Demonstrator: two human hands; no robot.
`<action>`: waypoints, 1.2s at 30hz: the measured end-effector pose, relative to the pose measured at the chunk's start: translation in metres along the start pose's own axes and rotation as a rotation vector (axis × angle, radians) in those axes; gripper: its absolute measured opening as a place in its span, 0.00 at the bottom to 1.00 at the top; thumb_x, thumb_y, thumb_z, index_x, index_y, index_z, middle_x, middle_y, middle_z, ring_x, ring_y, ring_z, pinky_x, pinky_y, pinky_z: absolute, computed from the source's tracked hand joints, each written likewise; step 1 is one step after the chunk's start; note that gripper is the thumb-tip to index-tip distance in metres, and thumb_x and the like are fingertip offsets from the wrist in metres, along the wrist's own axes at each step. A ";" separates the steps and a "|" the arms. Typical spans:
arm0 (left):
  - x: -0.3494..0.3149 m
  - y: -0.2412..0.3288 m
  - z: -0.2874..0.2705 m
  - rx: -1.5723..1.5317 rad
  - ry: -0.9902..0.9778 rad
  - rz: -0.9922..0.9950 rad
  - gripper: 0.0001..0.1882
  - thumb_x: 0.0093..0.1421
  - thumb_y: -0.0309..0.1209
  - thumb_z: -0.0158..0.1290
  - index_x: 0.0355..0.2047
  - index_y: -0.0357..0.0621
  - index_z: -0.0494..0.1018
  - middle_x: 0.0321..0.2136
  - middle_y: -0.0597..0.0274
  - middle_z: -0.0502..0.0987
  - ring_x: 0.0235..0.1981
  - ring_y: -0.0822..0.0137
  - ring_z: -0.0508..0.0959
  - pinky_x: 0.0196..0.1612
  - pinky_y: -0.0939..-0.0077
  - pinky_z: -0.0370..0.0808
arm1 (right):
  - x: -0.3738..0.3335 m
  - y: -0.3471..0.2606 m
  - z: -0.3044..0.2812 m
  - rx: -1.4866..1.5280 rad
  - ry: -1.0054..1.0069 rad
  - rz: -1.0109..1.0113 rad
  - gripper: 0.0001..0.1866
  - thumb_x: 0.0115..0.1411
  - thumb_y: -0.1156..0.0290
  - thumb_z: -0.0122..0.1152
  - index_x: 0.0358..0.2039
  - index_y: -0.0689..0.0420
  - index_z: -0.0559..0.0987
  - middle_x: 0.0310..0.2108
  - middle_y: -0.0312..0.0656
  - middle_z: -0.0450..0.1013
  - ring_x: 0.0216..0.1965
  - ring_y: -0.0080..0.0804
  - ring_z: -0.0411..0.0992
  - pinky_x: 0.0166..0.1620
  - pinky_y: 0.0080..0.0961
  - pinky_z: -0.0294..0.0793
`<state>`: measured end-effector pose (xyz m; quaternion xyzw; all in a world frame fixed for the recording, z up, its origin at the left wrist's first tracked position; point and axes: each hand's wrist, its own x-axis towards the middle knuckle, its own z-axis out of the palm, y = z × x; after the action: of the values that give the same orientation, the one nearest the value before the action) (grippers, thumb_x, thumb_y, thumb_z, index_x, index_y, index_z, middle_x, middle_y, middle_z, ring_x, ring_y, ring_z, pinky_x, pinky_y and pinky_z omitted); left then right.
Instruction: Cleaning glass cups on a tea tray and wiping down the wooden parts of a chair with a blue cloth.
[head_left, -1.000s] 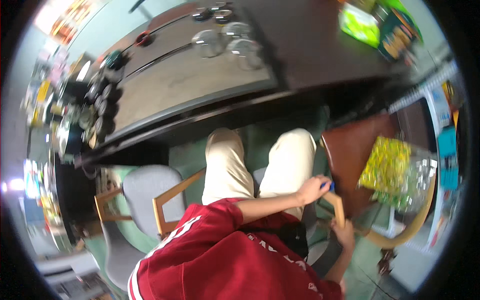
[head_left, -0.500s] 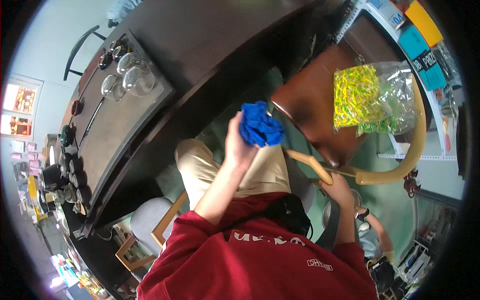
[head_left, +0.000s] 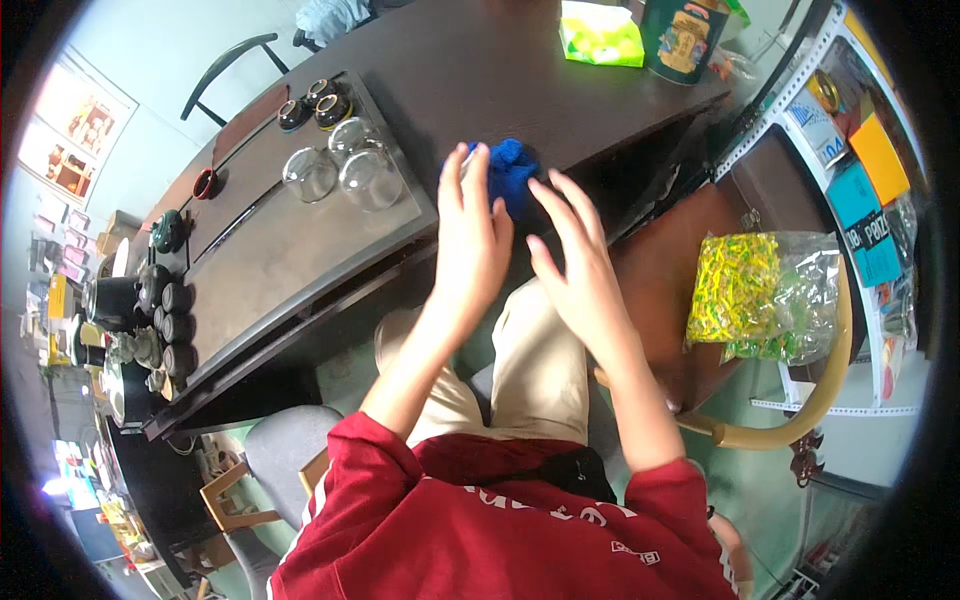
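Note:
A crumpled blue cloth (head_left: pixel 513 172) sits at the near edge of the dark table. My left hand (head_left: pixel 472 235) has its fingers around the cloth's left side, with blue showing past the fingertips. Part of the cloth is hidden behind those fingers. Just right of it, my right hand (head_left: pixel 580 262) is raised with its fingers spread, its fingertips near the cloth and nothing in its grasp. Left of my hands, three clear glass vessels (head_left: pixel 370 180) stand on a dark tea tray (head_left: pixel 300 245), with three small dark cups (head_left: pixel 332 110) behind them.
A brown chair (head_left: pixel 650 290) to the right carries a plastic bag of yellow-green packets (head_left: pixel 738 287). At the table's far right are a tissue pack (head_left: pixel 602 35) and a dark green container (head_left: pixel 684 40). A white shelf (head_left: pixel 790 110) rises beyond. Dark teaware (head_left: pixel 150 290) lines the tray's left.
My left hand and the cloth have moved forward to the table edge. My right hand has left the chair arm and come up beside the cloth. The view has shifted, showing more table.

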<state>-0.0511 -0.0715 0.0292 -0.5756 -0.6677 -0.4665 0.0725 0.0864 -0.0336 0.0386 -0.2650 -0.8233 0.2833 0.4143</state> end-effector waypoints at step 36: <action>0.040 -0.013 0.020 0.622 -0.413 -0.151 0.24 0.45 0.20 0.55 0.45 0.25 0.65 0.42 0.34 0.70 0.44 0.43 0.74 0.43 0.62 0.77 | 0.068 0.052 0.033 -0.360 -0.187 -0.187 0.10 0.50 0.72 0.60 0.34 0.55 0.80 0.37 0.37 0.74 0.43 0.38 0.69 0.52 0.40 0.63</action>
<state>-0.0664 -0.0283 0.0365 -0.5574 -0.8184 -0.1195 0.0731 0.0343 0.0400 0.0222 -0.2299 -0.9163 0.1154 0.3068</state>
